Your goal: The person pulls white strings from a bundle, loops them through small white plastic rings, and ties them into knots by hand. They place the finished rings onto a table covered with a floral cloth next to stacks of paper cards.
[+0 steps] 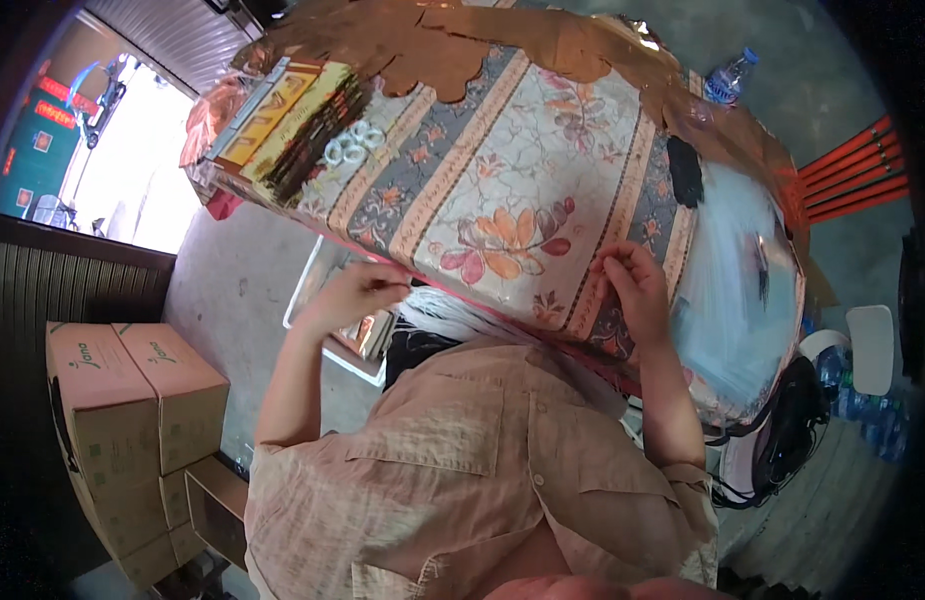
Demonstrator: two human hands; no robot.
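Note:
My left hand (354, 292) is at the near edge of a table covered by a floral cloth (502, 190). Its fingers are curled against the cloth's edge, just left of a bunch of white strands (442, 312) that hangs below the table. I cannot tell whether it grips anything. My right hand (634, 282) rests on the cloth near the same edge, fingers bent together, with nothing visible in it. Just to its right lies a stack of clear plastic bags (734, 290).
A stack of flat yellow and red packets (282, 115) and several white tape rolls (352, 145) lie at the table's far left. A black object (685, 170) and a water bottle (728, 78) are at the right. Cardboard boxes (132, 400) stand on the floor at the left, a white tray (322, 300) under the table.

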